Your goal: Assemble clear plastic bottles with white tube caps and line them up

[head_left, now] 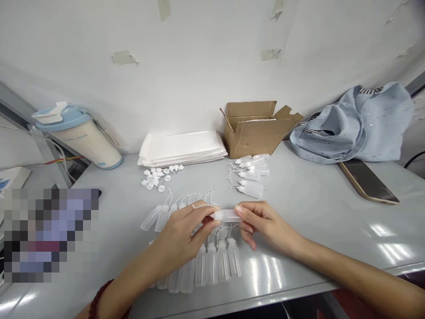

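A small translucent squeeze bottle (229, 215) lies sideways between my two hands above the table. My left hand (189, 235) pinches its white cap end, where a thin strap curls over the fingers. With thumb and fingers, my right hand (257, 221) grips the bottle's base end. Beneath and beside my left hand, a front row of similar bottles (212, 263) lies on the table, partly hidden by that arm. Behind it is another row of bottles (162, 218) with thin straps. Small white caps (154, 177), some with metal needle tips, are scattered farther back.
More bottles (250, 188) lie in a pile before an open cardboard box (254, 139). White envelopes (182, 148) are stacked by the wall. A tumbler (83, 137) stands at left; a blue cloth bag (352, 124) and a phone (368, 181) are at right. The grey table (305, 190) ends nearby.
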A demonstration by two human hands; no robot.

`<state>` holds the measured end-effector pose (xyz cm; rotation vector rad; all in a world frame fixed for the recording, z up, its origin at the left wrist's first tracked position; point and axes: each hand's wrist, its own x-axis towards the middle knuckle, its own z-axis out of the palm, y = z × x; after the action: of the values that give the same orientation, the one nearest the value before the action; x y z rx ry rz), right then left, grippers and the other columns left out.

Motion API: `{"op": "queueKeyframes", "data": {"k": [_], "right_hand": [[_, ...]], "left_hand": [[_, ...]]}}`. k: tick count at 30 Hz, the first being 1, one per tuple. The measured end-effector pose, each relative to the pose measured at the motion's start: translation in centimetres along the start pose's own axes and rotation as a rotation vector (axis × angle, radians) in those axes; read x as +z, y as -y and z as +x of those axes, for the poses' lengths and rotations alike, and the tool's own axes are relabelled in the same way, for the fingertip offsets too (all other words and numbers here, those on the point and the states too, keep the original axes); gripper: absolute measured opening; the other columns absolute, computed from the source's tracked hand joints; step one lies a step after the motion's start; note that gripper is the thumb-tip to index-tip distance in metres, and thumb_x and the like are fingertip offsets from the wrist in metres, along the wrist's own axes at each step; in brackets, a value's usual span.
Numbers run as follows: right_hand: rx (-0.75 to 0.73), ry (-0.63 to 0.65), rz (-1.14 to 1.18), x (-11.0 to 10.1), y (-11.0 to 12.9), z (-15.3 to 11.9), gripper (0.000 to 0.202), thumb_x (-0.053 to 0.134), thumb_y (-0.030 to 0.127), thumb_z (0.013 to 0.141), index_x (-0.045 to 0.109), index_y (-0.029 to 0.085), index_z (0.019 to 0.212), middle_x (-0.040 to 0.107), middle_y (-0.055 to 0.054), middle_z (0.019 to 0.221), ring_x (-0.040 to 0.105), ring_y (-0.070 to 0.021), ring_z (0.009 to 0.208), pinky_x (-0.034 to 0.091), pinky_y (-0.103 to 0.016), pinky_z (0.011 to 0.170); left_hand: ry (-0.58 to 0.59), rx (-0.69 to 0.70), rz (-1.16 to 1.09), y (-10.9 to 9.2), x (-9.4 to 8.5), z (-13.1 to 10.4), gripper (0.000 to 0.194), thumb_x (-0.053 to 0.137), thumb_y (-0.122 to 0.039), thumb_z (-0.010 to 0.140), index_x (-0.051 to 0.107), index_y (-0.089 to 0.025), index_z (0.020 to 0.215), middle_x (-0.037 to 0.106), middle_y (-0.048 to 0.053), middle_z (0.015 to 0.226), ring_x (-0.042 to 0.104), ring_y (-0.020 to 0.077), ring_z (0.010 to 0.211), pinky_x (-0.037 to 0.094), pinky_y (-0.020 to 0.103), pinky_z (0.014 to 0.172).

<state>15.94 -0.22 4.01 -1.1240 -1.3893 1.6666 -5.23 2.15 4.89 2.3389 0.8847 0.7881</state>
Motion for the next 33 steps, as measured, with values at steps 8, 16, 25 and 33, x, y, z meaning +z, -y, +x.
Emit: {"op": "queueKeyframes", "data": {"k": [8, 16, 25, 33], "right_hand": [[-0.403, -0.148, -0.536, 0.4, -0.3, -0.9, 0.021, 0.046, 0.029, 0.095, 0.062, 0.014, 0.095, 0.055, 0.002, 0.059, 0.052, -0.0112, 0.053, 0.04, -0.023, 0.052], [-0.311, -0.15, -0.43, 0.3, -0.1, -0.8, 0.024, 0.044, 0.033, 0.095, 0.059, 0.015, 0.09, 0.049, 0.005, 0.051, 0.046, -0.0089, 0.045, 0.036, -0.022, 0.047], [0.09, 0.01, -0.012, -0.4, 0.4, -0.2, 0.037, 0.05, 0.051, 0.088, 0.052, 0.017, 0.074, 0.041, 0.01, 0.039, 0.033, -0.0048, 0.03, 0.027, -0.017, 0.032], [0.117, 0.045, 0.075, -0.7, -0.2, 0.2, 0.046, 0.055, 0.054, 0.084, 0.037, 0.021, 0.059, 0.031, 0.012, 0.039, 0.035, -0.0048, 0.028, 0.026, -0.016, 0.027]], "left_hand": [[0.188, -0.309, -0.161, -1.2, -0.7, 0.7, 0.043, 0.038, -0.04, 0.095, 0.052, -0.018, 0.06, 0.054, -0.003, 0.055, 0.049, 0.0101, 0.05, 0.037, 0.021, 0.049], [0.123, -0.162, -0.071, -1.0, 0.2, 0.2, 0.043, 0.036, -0.034, 0.098, 0.048, -0.019, 0.06, 0.049, -0.004, 0.052, 0.048, 0.0103, 0.05, 0.039, 0.022, 0.052], [-0.108, 0.36, 0.373, 0.4, 1.6, -0.8, 0.008, 0.046, -0.014, 0.096, 0.054, -0.012, 0.093, 0.059, 0.002, 0.07, 0.055, 0.0137, 0.061, 0.046, 0.026, 0.055], [-0.149, 0.473, 0.542, 0.6, 1.6, -1.1, 0.008, 0.056, -0.008, 0.09, 0.054, -0.009, 0.097, 0.066, 0.007, 0.079, 0.064, 0.0168, 0.071, 0.052, 0.027, 0.059]]}}
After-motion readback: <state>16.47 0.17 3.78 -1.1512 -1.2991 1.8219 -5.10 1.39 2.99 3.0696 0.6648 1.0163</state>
